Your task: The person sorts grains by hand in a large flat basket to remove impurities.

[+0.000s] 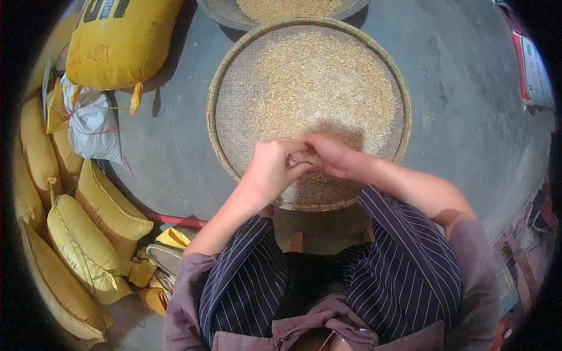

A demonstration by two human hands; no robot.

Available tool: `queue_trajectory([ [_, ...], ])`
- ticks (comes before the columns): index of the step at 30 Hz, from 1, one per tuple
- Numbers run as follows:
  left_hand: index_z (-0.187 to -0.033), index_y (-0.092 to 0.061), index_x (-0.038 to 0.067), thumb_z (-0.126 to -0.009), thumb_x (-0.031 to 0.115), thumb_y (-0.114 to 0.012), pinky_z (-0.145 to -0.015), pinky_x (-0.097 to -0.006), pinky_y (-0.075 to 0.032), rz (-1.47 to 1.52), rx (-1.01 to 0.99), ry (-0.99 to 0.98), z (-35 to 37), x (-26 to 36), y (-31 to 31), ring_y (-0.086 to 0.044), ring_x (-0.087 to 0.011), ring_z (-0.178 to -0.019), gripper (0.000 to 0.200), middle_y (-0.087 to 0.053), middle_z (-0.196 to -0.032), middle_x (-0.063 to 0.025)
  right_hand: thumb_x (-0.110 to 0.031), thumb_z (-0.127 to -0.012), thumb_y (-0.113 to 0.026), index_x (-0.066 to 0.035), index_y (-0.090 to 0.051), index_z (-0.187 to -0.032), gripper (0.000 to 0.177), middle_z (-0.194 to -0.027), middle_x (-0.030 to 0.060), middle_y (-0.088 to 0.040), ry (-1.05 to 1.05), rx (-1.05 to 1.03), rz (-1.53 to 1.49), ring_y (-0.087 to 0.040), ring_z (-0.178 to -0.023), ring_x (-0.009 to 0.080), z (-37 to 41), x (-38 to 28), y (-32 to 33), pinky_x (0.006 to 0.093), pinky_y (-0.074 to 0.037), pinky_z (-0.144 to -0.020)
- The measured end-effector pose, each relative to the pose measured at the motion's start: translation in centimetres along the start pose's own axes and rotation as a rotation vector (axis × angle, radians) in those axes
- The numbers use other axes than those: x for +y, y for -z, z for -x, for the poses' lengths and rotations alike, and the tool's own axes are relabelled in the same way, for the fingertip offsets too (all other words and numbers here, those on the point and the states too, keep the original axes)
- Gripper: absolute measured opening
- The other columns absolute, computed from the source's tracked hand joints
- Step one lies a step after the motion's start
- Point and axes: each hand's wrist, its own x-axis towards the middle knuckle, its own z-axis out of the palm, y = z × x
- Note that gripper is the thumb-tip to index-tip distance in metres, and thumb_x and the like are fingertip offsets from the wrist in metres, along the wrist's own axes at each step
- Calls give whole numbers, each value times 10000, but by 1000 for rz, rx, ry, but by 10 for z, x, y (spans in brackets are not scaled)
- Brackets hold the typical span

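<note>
A round woven tray (234, 99) with a bound rim lies before my knees, spread with straw-coloured grain (328, 76) and some paler grains among it. Over the tray's near part, my left hand (278, 167) and my right hand (331, 153) meet at the fingertips. The fingers of both are curled and closed; whatever they may pinch is too small to make out. A shadow from the hands falls on the grain just beyond them.
Beyond the tray stands a wide metal basin (225, 17) with more grain. A large yellow sack (123, 47), a white bag (93, 126) and several stacked yellow sacks (82, 234) are at the left. A red and white bag (533, 73) lies at the far right.
</note>
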Motion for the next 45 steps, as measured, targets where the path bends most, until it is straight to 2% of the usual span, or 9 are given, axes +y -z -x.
queue_trajectory([
  [2,-871,-697,-14,-724,9,-697,-609,-250,-511,10,-52,37,-2,3,6,-648,-128,-696,149,-687,-778,-107,-257,-973,-346,31,-569,-994,365,-814,107,-627,-30,-20,145,-618,-714,170,-1,3,1,298,-511,-666],
  [4,-888,-695,-15,-725,35,-719,-609,-275,-522,-159,186,34,-11,4,18,-649,-143,-673,172,-689,-813,-122,-255,-969,-350,34,-577,-981,368,-800,104,-622,-46,-47,127,-613,-704,170,1,2,8,296,-507,-654],
  [6,-874,-671,-15,-708,67,-713,-651,-327,-521,-127,248,37,-31,-11,27,-657,-262,-715,190,-656,-797,-154,-253,-965,-354,38,-585,-968,372,-785,101,-617,-64,-77,109,-608,-694,169,0,1,12,294,-504,-642],
  [9,-943,-651,-9,-721,69,-703,-714,-346,-514,-497,494,-280,-65,-39,35,-637,-292,-815,241,-633,-899,-164,-255,-959,-360,38,-601,-944,379,-767,101,-616,-26,-65,119,-608,-675,176,-4,-1,14,300,-503,-635],
  [11,-1004,-632,4,-724,55,-698,-748,-363,-501,-431,343,-372,-77,-47,36,-611,-311,-873,293,-602,-963,-169,-256,-957,-360,36,-601,-938,379,-765,105,-617,-23,-49,104,-608,-666,179,-4,-1,14,305,-503,-636],
  [26,-868,-687,28,-733,92,-733,-664,-301,-523,-347,345,-176,-83,-52,39,-658,-222,-750,156,-657,-847,-111,-259,-945,-379,19,-602,-913,358,-760,98,-622,-19,-36,108,-606,-644,170,-1,-5,16,297,-503,-618],
  [33,-830,-675,4,-727,51,-707,-656,-343,-497,-370,364,-298,-83,-53,40,-638,-255,-712,118,-647,-788,-137,-271,-961,-359,16,-601,-921,378,-759,99,-623,-25,-31,125,-607,-641,170,1,-8,14,292,-502,-619],
  [39,-840,-698,25,-773,61,-690,-644,-261,-507,-300,393,-153,-68,-52,40,-656,-146,-710,76,-692,-812,-92,-284,-978,-354,15,-603,-942,390,-791,102,-621,-9,-58,65,-603,-705,161,1,-13,16,279,-520,-657],
  [45,-844,-695,14,-753,47,-691,-625,-283,-522,-86,109,-137,-11,-3,0,-661,-160,-715,98,-679,-790,-110,-314,-987,-330,18,-546,-976,396,-833,114,-610,43,61,-106,-620,-691,186,4,-13,1,300,-536,-637],
])
